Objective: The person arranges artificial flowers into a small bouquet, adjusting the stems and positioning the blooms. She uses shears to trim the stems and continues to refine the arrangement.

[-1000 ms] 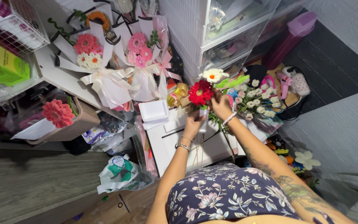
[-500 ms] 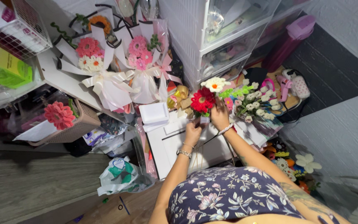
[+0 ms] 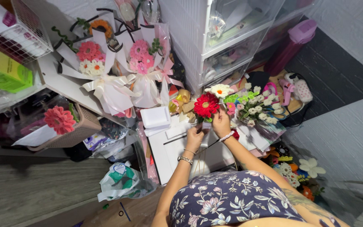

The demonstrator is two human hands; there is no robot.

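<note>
A red crafted flower [image 3: 206,105] stands upright over a white board [image 3: 169,157]. My left hand [image 3: 195,135], with bracelets on the wrist, grips its stem just below the head. My right hand [image 3: 221,122], with a white band on the wrist, pinches the stem close under the petals on the right side. A white flower with a yellow centre [image 3: 220,90] lies right behind the red one. A bunch of small white and green flowers [image 3: 257,107] is next to my right hand.
Two wrapped pink bouquets with white ribbons [image 3: 118,80] lean at the back left. A basket with a pink flower [image 3: 60,120] sits on the left, clear plastic drawers [image 3: 227,46] at the back, a plastic bag [image 3: 120,180] on the floor, and more crafted flowers [image 3: 303,172] at the right.
Both hands stay on the red flower's stem. The flower and hands sit slightly lower in the view than one second ago; the fingers have shifted a little.
</note>
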